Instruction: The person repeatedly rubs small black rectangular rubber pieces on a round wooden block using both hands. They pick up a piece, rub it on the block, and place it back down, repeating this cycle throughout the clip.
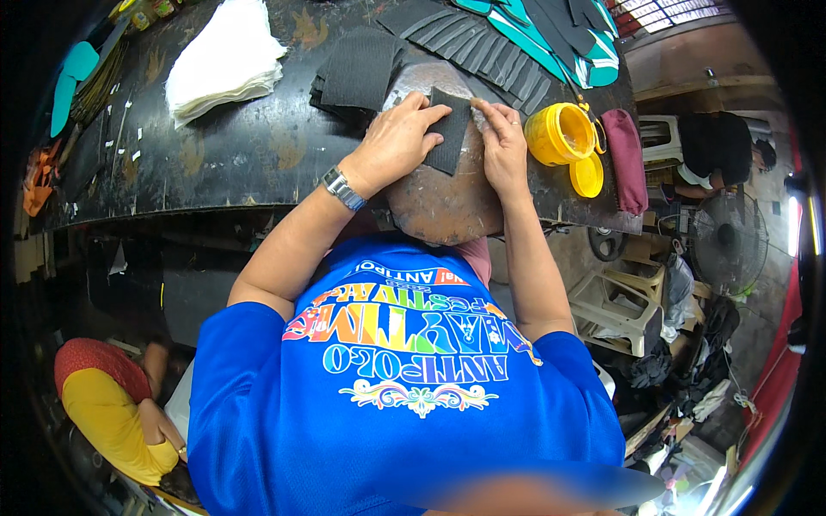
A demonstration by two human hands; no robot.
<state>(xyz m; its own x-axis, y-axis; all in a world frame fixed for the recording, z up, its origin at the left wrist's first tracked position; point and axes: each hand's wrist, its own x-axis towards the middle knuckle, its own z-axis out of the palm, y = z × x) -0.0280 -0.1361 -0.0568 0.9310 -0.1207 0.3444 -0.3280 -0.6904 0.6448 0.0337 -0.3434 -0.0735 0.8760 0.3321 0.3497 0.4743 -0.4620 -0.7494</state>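
A black ribbed fabric piece (447, 142) lies on a worn brown board (439, 206) at the table's front edge. My left hand (400, 142) bends over its left side, with thumb and forefinger pressed on it. Just past its right edge, my right hand (503, 155) has its fingers drawn together at the upper corner. Whatever those fingers pinch is too small or hidden to name. Left of the board sits a stack of similar black ribbed pieces (357, 69). A yellow open tub (559, 133) stands right of my right hand, its yellow lid (587, 176) beside it.
A white stack of sheets (225, 60) lies on the dark table (249, 163). Black strips (482, 52) overlap in a row behind the board, near teal-and-black pieces (559, 39). A maroon roll (624, 159) borders the right edge. Other people sit at lower left and far right.
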